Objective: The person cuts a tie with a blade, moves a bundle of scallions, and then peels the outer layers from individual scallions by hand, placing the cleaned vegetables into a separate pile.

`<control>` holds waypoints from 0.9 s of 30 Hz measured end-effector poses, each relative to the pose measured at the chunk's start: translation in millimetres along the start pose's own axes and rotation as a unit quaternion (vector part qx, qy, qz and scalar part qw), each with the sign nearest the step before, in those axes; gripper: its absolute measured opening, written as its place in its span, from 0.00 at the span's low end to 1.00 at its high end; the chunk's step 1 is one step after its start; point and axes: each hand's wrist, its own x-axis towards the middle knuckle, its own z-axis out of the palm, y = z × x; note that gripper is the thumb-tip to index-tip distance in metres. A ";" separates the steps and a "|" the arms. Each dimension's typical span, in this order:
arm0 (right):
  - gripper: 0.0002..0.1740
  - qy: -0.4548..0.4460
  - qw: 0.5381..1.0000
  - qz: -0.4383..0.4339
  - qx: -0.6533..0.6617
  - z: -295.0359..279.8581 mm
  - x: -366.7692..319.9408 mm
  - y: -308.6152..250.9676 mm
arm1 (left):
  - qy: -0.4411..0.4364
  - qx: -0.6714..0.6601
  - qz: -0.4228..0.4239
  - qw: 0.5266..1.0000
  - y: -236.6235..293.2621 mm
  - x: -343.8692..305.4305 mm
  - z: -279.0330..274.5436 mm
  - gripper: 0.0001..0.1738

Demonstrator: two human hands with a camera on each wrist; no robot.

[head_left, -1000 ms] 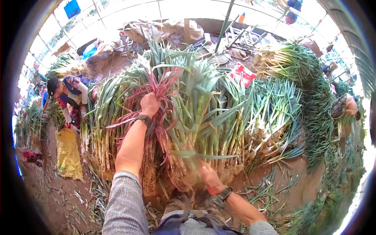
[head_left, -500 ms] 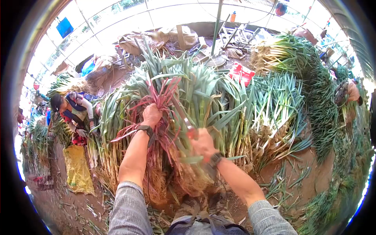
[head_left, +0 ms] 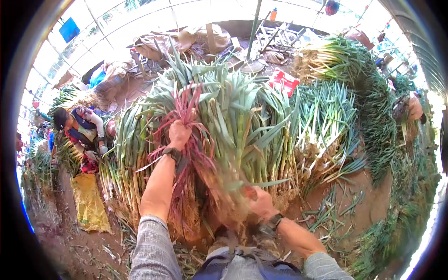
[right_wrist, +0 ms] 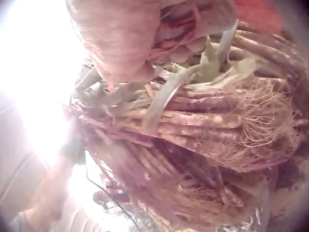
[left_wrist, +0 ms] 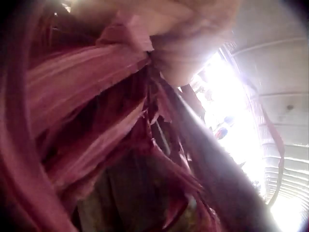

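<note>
A yellow sack (head_left: 91, 203) is at the left, well apart from both hands. Next, the left grip (head_left: 179, 134) is curled round red strips (head_left: 189, 100), high beside the leaves. Just to its right the leeks (head_left: 242, 126) stand close-packed, long axes running from far leaf tips down to roots nearer the wearer. The right grip (head_left: 261, 203), nearer those root ends, is curled round a red thing (right_wrist: 176, 24) too unclear to name; whether it touches stems I cannot tell. Farther right, leaf-strewn ground (head_left: 373, 200) offers room, while packed leeks hem the far side.
</note>
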 end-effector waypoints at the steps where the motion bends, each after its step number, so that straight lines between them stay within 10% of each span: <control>1: 0.19 0.017 0.999 -0.015 0.036 -5.3 -5.5 3.0 | -0.003 -0.031 -0.007 1.000 -1.1 -1.5 -6.0 0.18; 6: 0.21 0.041 0.995 0.002 0.096 -41.8 -47.2 6.2 | -0.005 -0.352 0.107 0.930 -59.5 9.6 -36.0 0.17; 10: 0.21 -0.002 0.999 0.021 0.035 -62.3 -107.4 36.9 | 0.265 -0.065 0.157 0.949 -82.5 16.7 -122.0 0.29; 13: 0.21 -0.029 0.998 0.043 0.028 -66.6 -164.1 69.8 | 0.367 0.229 0.211 0.876 -95.7 10.9 -263.6 0.43; 14: 0.21 -0.046 0.997 0.053 0.030 -66.0 -179.1 78.1 | 0.383 0.106 0.337 0.853 -34.3 -47.3 -293.0 0.41; 16: 0.21 -0.054 0.996 0.073 0.023 -55.3 -200.2 95.7 | 0.363 0.077 0.281 0.885 -16.5 -66.6 -336.8 0.39; 18: 0.22 -0.077 0.994 0.063 0.039 -49.8 -206.9 101.8 | 0.233 -0.383 -0.009 0.894 13.6 -97.7 -343.7 0.24; 23: 0.16 -0.093 0.994 0.050 0.035 -14.8 -171.5 125.1 | -0.113 -0.236 0.055 0.964 -35.0 -179.3 -167.4 0.09; 27: 0.13 -0.097 0.995 0.017 -0.018 -28.6 -165.6 119.1 | -0.182 -0.293 -0.033 0.938 -55.7 -232.1 0.2 0.14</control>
